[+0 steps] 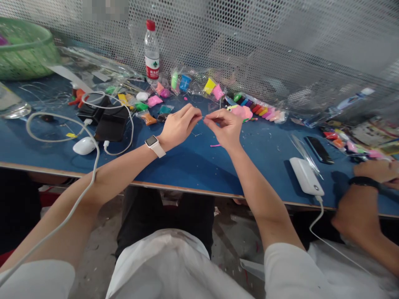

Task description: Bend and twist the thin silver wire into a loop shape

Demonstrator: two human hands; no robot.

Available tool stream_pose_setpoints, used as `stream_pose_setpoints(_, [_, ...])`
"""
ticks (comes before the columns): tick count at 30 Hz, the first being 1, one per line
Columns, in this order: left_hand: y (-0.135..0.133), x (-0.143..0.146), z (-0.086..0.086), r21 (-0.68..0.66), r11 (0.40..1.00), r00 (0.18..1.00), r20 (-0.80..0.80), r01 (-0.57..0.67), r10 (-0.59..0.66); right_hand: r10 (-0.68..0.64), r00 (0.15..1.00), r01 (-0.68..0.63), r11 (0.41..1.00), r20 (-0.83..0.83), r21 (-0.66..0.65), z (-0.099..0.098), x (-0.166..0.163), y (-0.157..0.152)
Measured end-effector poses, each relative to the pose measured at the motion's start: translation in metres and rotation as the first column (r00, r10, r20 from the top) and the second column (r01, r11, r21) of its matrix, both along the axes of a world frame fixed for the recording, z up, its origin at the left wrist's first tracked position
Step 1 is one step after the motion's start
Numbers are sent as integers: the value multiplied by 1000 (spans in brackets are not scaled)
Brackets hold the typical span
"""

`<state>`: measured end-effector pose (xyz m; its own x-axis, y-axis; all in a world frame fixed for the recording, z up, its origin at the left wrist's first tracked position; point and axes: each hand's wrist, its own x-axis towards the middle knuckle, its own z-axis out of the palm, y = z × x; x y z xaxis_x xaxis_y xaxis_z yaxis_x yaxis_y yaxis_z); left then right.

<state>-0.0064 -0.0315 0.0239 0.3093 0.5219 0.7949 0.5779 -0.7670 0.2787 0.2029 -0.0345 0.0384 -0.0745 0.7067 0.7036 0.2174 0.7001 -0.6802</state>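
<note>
My left hand (pixel 181 124), with a white watch (pixel 155 145) on its wrist, is pinched shut just above the blue table (pixel 193 162). My right hand (pixel 222 124) faces it, also pinched. Between the two sets of fingertips runs a thin wire or thread (pixel 202 118), too fine to name surely. Just behind my right hand lies a pink clay figure (pixel 241 111). A small pink scrap (pixel 215 145) lies on the table below my right hand.
Several bags of coloured clay (pixel 183 89) and a water bottle (pixel 151 54) stand at the back by a mesh wall. Black cases (pixel 107 118), a white cable and a mouse (pixel 84 145) lie left. A power bank (pixel 306 175), a phone (pixel 318 149) and another person's arms (pixel 368 195) are right. A green basket (pixel 25 50) sits far left.
</note>
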Motion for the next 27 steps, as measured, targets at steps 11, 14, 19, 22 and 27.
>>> stream_pose_setpoints(11, [0,-1,2,88,996,998,-49,-28,33,116,988,-138,963,-105,-231,6,-4,1])
stream_pose_setpoints(14, [1,-3,2,99,995,999,-48,-16,21,75,984,-110,970,-164,-216,7,-9,0])
stream_pose_setpoints(19, [3,-4,1,78,997,999,-50,-5,9,86,993,-103,970,-85,-221,8,-10,-2])
stream_pose_setpoints(22, [3,-4,0,104,994,997,-71,15,-7,109,991,-125,961,-78,-247,6,-9,-1])
stream_pose_setpoints(27, [-1,-2,0,28,999,998,-46,43,-42,85,996,-81,982,16,-168,4,-6,3])
